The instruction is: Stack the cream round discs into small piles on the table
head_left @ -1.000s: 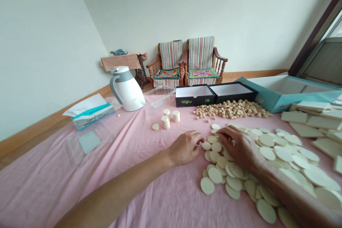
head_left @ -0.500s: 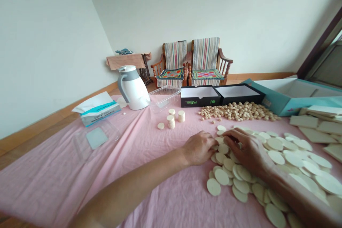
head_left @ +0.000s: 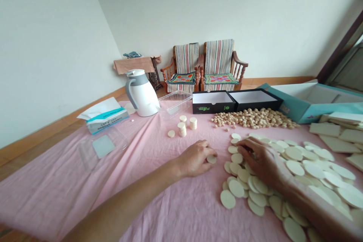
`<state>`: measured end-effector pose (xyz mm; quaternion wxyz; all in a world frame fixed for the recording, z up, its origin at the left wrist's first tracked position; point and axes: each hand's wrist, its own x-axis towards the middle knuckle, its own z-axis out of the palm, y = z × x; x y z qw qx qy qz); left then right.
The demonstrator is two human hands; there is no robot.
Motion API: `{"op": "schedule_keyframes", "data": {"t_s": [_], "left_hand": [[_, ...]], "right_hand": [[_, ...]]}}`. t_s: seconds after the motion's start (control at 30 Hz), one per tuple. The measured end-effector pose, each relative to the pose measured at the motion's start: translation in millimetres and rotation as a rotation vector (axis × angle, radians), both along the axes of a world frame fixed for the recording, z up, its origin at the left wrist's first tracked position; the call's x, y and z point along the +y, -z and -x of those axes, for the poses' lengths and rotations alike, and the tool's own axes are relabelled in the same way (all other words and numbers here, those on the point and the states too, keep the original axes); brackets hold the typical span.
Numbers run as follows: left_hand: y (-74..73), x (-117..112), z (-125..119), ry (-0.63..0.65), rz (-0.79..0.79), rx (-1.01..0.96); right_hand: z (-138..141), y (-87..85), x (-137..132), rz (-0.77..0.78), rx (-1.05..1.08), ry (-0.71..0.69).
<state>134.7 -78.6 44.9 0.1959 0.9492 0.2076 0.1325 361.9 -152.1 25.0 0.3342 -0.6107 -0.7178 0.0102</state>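
Observation:
My left hand point(head_left: 195, 158) rests on the pink tablecloth point(head_left: 147, 181) with its fingers curled round a small cream disc point(head_left: 211, 159), just left of a spread of cream discs point(head_left: 295, 174). My right hand point(head_left: 259, 159) lies palm down on that spread, fingers bent over the small discs near its left edge; what they grip, if anything, is hidden. Short stacks of small discs point(head_left: 185, 125) stand farther back, beyond my left hand.
A white jug point(head_left: 141, 92), a tissue pack point(head_left: 106, 117), clear plastic trays point(head_left: 103, 145), two black boxes point(head_left: 235, 101), a heap of tiny round pieces point(head_left: 252, 118), a teal box point(head_left: 309, 102) and cream square slabs point(head_left: 337, 132) lie around. Two striped chairs point(head_left: 204, 66) stand by the wall.
My left hand has pulled back leftward from the spread with one small disc in its fingers. My right hand has stayed on the discs.

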Motion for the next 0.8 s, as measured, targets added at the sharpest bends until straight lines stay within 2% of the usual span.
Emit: {"op": "schedule_keyframes", "data": {"t_s": [0.17,0.33,0.43,0.57,0.67,0.8], "left_hand": [[-5.8,3.4,5.9,0.027,0.024,0.04],[-10.5,7.7,7.0,-0.024,-0.003,0.02],[-23.0,28.7,11.3,-0.181,-0.063,-0.045],[-42.5,74.3,15.8,-0.416,-0.167,-0.116],[-51.1,100.8,15.8,-0.449,-0.174,-0.063],[-58.4,112.0,21.9,-0.456,-0.156,-0.076]], "right_hand": [[0.8,-0.6,-0.6,0.003,-0.002,0.011],[0.9,0.3,-0.3,0.022,-0.01,0.021],[0.1,1.4,0.5,0.02,-0.017,0.019],[0.5,-0.3,0.3,-0.001,-0.017,0.004],[2.9,-5.1,-2.0,0.016,0.003,-0.006],[5.4,-9.9,-4.3,0.024,0.02,-0.017]]}}
